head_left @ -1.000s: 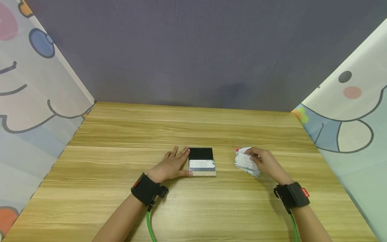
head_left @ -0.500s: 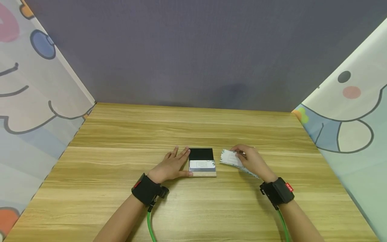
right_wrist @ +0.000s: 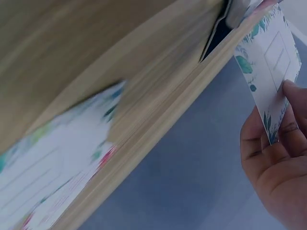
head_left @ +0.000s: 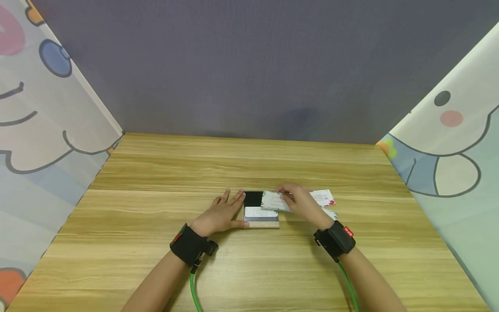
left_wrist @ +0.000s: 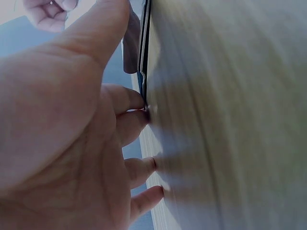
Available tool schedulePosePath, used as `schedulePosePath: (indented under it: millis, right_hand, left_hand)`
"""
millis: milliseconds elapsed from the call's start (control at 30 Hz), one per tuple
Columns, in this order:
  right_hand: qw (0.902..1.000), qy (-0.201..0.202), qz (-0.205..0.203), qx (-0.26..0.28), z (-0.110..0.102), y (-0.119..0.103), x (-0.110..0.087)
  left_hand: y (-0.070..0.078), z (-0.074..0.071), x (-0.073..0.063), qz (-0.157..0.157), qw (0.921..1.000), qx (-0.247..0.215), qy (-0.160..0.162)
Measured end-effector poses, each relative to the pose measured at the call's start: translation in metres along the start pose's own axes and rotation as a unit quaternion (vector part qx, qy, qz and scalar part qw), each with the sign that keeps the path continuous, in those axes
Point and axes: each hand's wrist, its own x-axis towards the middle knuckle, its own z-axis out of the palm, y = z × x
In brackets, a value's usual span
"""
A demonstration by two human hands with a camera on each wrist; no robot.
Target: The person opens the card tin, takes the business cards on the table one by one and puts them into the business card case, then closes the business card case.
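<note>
A card holder [head_left: 252,199] lies flat on the table, its upper part black and its lower edge pale. A white card [head_left: 258,212] sits across its lower half. My left hand [head_left: 219,216] rests along the holder's left edge, fingers extended and spread, thumb at the lower left corner. In the left wrist view, that hand's fingertips touch the tabletop and the holder's edge. My right hand [head_left: 301,203] pinches a leaf-bordered card [head_left: 270,200] between thumb and fingers; its left end overlaps the holder's upper right. The right wrist view shows this card [right_wrist: 268,62] tilted above the tabletop.
Right of the holder, partly behind my right hand, lie a red-flowered card [head_left: 324,197] and a leaf-edged card [head_left: 331,213]. A grey partition [head_left: 249,69] rises behind the wooden table [head_left: 249,273]. Cartoon-printed panels flank it. Green cables run from both wristbands.
My right hand has moved left from the loose cards, carrying one leaf-bordered card over the holder. Other cards stay behind on the table. The left hand has held its place.
</note>
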Motion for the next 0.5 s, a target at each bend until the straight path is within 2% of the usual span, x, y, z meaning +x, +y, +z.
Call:
schedulePosePath:
  millis: [500]
  right_hand:
    - [0.9991,-0.016,-0.023,0.033,0.023,-0.017,0.021]
  left_hand:
    - [0.001,0.000,0.001,-0.012,0.9999,0.009,-0.004]
